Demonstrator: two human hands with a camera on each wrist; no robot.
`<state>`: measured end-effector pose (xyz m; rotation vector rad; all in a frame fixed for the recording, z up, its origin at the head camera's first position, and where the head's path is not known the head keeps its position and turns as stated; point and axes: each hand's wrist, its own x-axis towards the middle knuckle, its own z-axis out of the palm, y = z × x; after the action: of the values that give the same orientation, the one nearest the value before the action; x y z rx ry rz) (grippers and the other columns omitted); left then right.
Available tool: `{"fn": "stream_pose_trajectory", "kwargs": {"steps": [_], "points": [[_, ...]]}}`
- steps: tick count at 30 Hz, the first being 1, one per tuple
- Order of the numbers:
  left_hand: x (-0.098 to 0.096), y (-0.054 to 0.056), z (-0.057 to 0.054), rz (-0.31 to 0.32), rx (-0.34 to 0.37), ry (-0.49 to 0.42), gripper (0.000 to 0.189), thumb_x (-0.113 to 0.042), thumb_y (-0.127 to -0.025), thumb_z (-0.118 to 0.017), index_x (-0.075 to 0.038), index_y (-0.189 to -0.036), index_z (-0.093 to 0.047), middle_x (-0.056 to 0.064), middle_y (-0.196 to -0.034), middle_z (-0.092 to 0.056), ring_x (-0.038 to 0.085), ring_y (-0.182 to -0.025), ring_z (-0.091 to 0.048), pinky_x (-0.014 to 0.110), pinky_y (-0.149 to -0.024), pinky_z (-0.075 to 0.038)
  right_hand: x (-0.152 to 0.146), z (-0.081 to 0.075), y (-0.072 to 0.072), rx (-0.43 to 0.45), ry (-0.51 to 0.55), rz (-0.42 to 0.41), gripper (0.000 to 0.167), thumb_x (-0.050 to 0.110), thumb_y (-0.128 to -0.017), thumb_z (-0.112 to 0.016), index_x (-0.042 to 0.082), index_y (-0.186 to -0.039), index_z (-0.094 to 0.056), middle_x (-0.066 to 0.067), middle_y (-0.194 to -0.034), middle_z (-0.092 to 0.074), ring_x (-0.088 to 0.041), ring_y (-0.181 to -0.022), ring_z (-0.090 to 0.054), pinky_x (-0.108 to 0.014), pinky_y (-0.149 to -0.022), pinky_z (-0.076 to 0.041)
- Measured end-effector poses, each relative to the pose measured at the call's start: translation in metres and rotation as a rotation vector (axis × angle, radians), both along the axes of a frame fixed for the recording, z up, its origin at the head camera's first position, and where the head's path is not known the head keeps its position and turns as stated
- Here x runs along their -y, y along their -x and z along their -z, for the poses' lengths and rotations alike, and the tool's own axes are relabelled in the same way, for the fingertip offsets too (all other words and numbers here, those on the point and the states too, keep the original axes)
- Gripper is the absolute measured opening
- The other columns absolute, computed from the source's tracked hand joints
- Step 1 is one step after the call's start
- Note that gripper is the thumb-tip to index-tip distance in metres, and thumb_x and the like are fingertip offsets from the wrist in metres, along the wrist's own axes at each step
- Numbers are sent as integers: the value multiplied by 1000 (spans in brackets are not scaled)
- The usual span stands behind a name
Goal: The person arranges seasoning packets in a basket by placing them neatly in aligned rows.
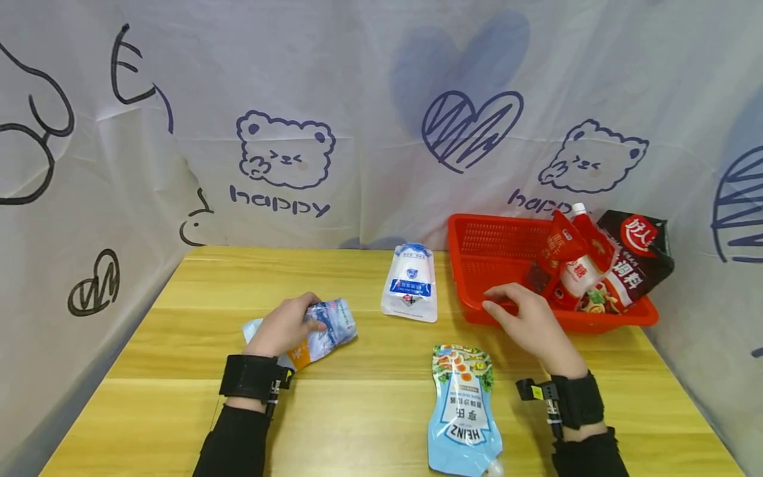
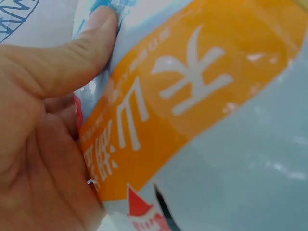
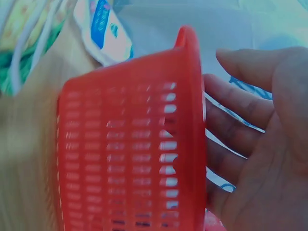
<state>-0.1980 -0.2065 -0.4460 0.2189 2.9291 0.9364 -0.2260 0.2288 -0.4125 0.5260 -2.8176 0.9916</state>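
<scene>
My left hand (image 1: pixel 285 329) grips a blue and white plastic pouch (image 1: pixel 337 324) with an orange band, on the left half of the table. In the left wrist view the thumb lies across the pouch (image 2: pixel 231 159), which has large white characters on the orange. My right hand (image 1: pixel 530 324) is at the near rim of a red plastic basket (image 1: pixel 477 311), thumb and fingers apart. From the right wrist, the fingers reach past the rim of the basket (image 3: pixel 130 139), with nothing held between them; whether they touch it I cannot tell.
Inside the basket's right part stand a red pouch (image 1: pixel 557 248), a red and white capped pouch (image 1: pixel 581 278) and a black seasoning bag (image 1: pixel 634 265). A white and blue pouch (image 1: pixel 411 285) lies left of the basket. Nearer lies a light blue Heinz pouch (image 1: pixel 465 411).
</scene>
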Motion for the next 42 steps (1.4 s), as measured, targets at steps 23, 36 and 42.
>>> {"fn": "stream_pose_trajectory", "kwargs": {"steps": [23,36,42], "points": [[-40,-8,-31,-122,-356,-309,39,-15,-99,-73,-2,-132,-58,15,-113,-70,23,-83,-63,32,-65,-52,99,-40,-21,-163,338,-114,39,12,-99,-72,7,-135,-61,-9,-134,-64,-27,-118,-63,-51,-97,-56],[-88,-20,-35,42,-558,-499,37,-7,-92,-77,-1,-124,-61,15,-113,-72,22,-94,-70,36,-76,-62,129,-25,-35,98,409,-140,68,32,-97,-77,12,-153,-44,-11,-149,-53,-31,-120,-64,-42,-92,-60],[-94,-20,-34,146,-541,-497,38,-5,-91,-77,-1,-125,-61,14,-116,-71,22,-97,-71,32,-78,-62,127,-26,-33,134,391,-144,68,31,-97,-77,10,-154,-46,-16,-142,-59,-33,-109,-68,-39,-83,-63]]}}
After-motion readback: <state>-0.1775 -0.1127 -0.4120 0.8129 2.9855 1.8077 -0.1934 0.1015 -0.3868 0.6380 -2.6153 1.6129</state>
